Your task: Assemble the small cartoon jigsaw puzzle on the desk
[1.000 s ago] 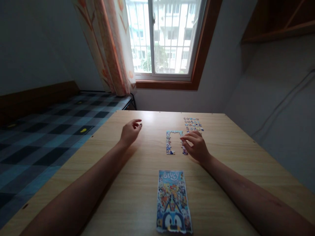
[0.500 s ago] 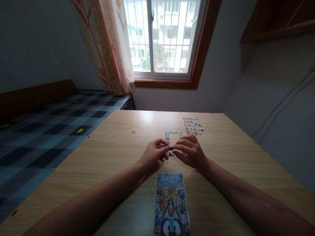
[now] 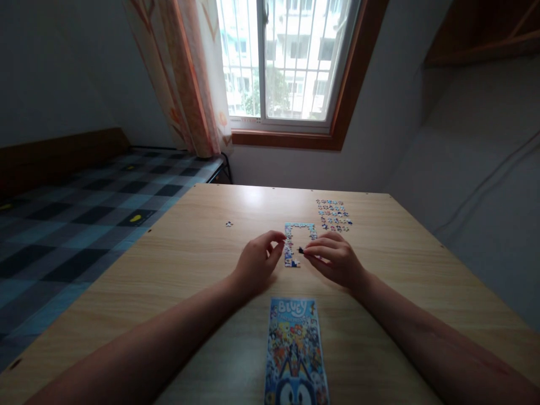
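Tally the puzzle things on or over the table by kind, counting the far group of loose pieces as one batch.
Printed picture sheet: 1
Part-built puzzle border: 1
Batch of loose pieces, too small to count singly: 1
Single pieces: 2 (lone piece off to the left, dark piece in the right hand)
Total: 5

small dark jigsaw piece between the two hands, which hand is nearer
Right: the right hand holds the small dark jigsaw piece; the left hand is apart from it, on its left side.
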Tool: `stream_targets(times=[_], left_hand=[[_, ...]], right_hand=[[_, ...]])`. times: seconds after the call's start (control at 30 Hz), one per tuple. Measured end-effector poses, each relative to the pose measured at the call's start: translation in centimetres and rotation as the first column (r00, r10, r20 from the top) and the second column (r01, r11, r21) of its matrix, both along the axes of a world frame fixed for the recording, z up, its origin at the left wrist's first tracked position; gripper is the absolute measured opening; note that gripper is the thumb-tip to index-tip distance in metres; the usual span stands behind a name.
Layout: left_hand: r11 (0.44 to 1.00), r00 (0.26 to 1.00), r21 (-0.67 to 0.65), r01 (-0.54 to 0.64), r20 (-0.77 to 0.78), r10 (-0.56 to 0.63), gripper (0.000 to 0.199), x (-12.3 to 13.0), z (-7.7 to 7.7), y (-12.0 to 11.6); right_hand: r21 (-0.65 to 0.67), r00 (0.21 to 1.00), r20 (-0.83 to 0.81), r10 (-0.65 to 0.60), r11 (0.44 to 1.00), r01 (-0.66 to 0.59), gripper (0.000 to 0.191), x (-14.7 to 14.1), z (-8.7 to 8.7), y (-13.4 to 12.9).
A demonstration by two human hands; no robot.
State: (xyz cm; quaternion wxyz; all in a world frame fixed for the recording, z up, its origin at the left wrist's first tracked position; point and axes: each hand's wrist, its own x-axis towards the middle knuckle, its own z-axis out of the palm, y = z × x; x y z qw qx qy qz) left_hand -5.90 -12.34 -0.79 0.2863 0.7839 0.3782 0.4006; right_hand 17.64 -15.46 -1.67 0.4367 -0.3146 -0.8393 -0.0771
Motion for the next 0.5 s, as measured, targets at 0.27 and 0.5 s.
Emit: stream_targets(times=[0.27, 0.5], left_hand=[[0.901, 0.940, 0.404, 0.158, -0.340, -0.013, 0.017, -1.0, -0.8, 0.9], [0.918, 0.903, 0.340, 0.203, -0.428, -0.042, 0.012, -0.8, -1.0, 0.8]], right_hand=[[-0.234, 0.993, 0.096, 0.075, 0.971, -0.051, 0.010, 0.5, -0.3, -0.1], [-0.274, 0.986, 0.138, 0.089, 0.961, -0.048, 0.011, 0.5, -0.5, -0.1]])
